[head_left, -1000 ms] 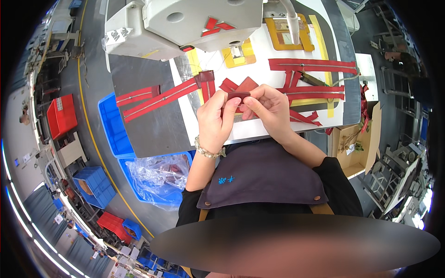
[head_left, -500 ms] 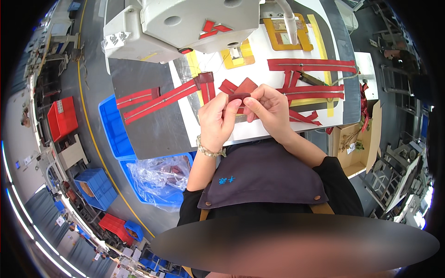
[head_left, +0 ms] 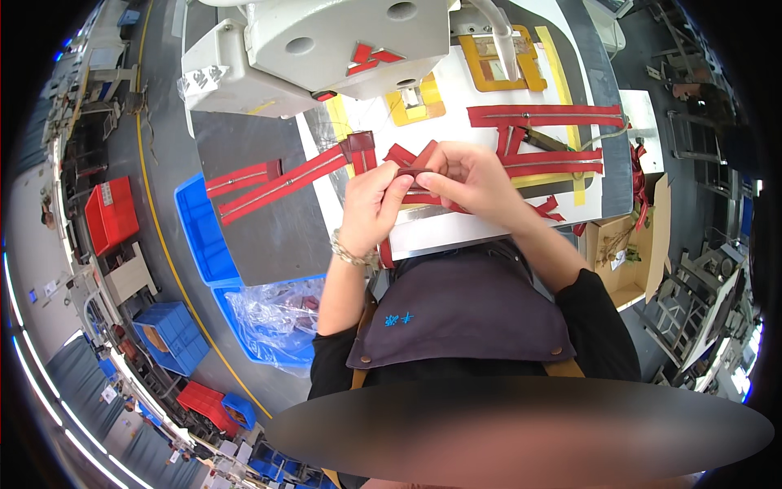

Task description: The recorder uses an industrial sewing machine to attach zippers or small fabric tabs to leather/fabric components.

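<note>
A small dark red folded piece (head_left: pixel 414 172) is pinched between the fingertips of both hands, above the front of the white work surface. My left hand (head_left: pixel 368 210) grips its left end, thumb on top. My right hand (head_left: pixel 472 181) closes on its right end, its fingers partly hiding the piece. A narrow red strip (head_left: pixel 386 253) hangs past the table edge beside my left wrist; whether it joins the held piece I cannot tell. Red zipper strips (head_left: pixel 285 187) lie to the left, and more red zippers (head_left: pixel 546 116) lie to the right.
A large white sewing machine (head_left: pixel 342 49) stands over the table's far side. Yellow frames (head_left: pixel 415 103) lie near it, and a dark-handled tool (head_left: pixel 544 140) rests among the right-hand zippers. Blue bins (head_left: pixel 199 228) stand at the left, one with clear plastic; a cardboard box (head_left: pixel 631 269) is at the right.
The held piece has tipped, showing a thinner edge. My right hand has turned and shifted slightly left over it. The hanging red strip now shows by my left wrist.
</note>
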The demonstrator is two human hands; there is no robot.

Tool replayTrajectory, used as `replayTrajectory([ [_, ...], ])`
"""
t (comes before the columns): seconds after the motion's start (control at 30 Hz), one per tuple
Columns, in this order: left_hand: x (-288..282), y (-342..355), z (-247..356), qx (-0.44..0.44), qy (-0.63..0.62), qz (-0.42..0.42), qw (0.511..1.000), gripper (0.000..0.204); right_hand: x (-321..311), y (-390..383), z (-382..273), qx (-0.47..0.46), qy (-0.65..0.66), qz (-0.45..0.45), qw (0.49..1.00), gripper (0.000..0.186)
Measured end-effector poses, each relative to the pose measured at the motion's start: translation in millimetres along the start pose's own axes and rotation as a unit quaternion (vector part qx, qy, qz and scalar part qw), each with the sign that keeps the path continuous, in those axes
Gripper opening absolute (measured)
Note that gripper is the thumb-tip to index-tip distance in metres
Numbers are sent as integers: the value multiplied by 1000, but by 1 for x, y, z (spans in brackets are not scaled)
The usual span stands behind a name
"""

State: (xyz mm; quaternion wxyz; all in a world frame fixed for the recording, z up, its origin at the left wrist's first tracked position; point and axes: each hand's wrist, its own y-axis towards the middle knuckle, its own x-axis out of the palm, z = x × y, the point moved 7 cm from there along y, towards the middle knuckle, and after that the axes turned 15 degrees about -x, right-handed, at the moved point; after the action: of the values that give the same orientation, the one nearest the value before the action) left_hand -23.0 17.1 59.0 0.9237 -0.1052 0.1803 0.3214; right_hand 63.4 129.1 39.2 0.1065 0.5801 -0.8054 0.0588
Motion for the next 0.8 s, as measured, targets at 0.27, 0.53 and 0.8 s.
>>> replayTrajectory([
  [0.27, 6, 42, -10, -8, 133, -156, 979, 16, -21, 44, -2, 59, -197, -155, 966, 20],
  [0.53, 14, 51, -18, 79, 263, 82, 958, 26, -62, 91, 43, 95, -162, -25, 982, 26],
  [0.8, 23, 52, -18, 142, 345, 92, 923, 31, -57, 98, 44, 91, -222, -28, 970, 23],
])
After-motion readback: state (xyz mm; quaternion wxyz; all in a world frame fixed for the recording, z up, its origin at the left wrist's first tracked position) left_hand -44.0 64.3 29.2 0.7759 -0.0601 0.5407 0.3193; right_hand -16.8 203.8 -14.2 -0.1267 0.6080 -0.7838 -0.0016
